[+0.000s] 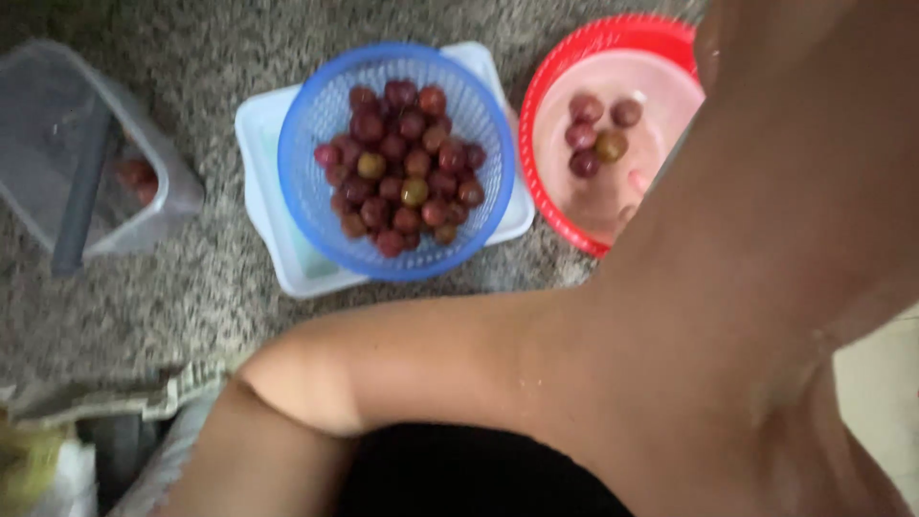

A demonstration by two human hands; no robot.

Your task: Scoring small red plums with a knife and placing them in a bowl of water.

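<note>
A bare arm crosses the lower part of the view, bent at the elbow, and a second arm rises along the right edge toward the red colander (536, 144). At the near rim of that colander a few fingertips of the right hand (632, 196) show, touching or just over the pale bowl (661, 91) nested inside it; the rest of the hand is hidden behind the arm, so whether the fingers are apart or together cannot be told. The left hand is not visible at all.

The handful of loose grapes (598, 134), dark red with one greenish, lies in the pale bowl just beyond those fingertips, away from the person. Being round, they have no long axis to speak of. The right hand is the one nearer to them.

To the left, a blue colander (306, 182) heaped with more red grapes (402, 168) sits on a white square tray (263, 144). Further left stands a clear plastic container (57, 134) with a few grapes inside. All of this rests on a speckled granite surface (172, 297). A striped cloth (172, 393) lies at the lower left
</note>
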